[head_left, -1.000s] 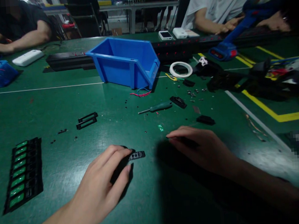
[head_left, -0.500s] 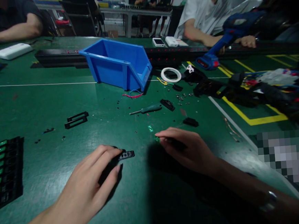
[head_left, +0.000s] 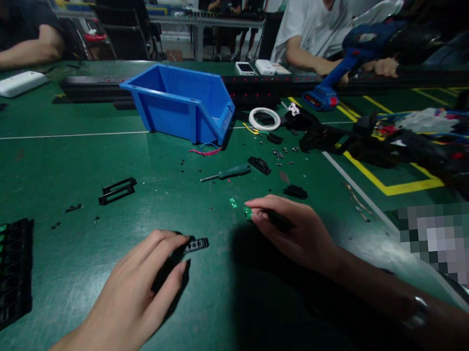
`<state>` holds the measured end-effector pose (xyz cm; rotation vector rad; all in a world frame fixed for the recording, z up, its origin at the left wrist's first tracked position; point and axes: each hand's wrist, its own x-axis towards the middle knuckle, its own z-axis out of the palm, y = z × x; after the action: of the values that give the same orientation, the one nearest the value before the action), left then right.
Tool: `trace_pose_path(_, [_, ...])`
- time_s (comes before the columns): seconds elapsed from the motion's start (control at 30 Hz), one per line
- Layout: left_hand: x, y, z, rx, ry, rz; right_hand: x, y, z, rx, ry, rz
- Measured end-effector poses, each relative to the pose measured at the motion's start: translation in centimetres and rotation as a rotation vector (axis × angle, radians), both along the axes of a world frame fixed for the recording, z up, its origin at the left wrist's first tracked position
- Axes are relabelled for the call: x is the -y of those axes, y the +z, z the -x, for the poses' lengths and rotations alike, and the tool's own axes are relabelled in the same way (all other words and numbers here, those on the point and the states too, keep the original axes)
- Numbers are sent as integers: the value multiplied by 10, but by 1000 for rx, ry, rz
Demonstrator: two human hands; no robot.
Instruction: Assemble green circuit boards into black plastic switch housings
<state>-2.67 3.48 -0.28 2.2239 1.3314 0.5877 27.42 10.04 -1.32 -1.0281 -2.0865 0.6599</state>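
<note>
My left hand (head_left: 140, 288) is on the table with its fingertips on the left end of a small black plastic housing (head_left: 197, 245), the thumb curving in below; the fingers hide that end. My right hand (head_left: 291, 225) pinches a small green circuit board (head_left: 248, 213) between thumb and fingertips, just above the table. Another tiny green board (head_left: 233, 202) lies just left of those fingertips. Beyond them are a green-handled screwdriver (head_left: 234, 171) and two black plastic pieces, one further back (head_left: 259, 165) and one nearer (head_left: 295, 192).
A blue bin (head_left: 168, 113) stands mid-table. Black frames (head_left: 116, 194) and a black tray of green pieces (head_left: 20, 268) lie left. Tape (head_left: 264, 119), loose screws (head_left: 281, 153) and wires (head_left: 437, 121) lie right. Across the table, a person's hand is near a blue cordless drill (head_left: 342, 72).
My right fingertips have lifted and turned slightly, so more of the green board shows. My left hand stays at the black housing. The whole view has shifted slightly.
</note>
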Motion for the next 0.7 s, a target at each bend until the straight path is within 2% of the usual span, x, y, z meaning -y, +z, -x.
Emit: trace_pose_path(0.7, [0,3,-1,-15,1,2,-2,3,2,64,-33,-42])
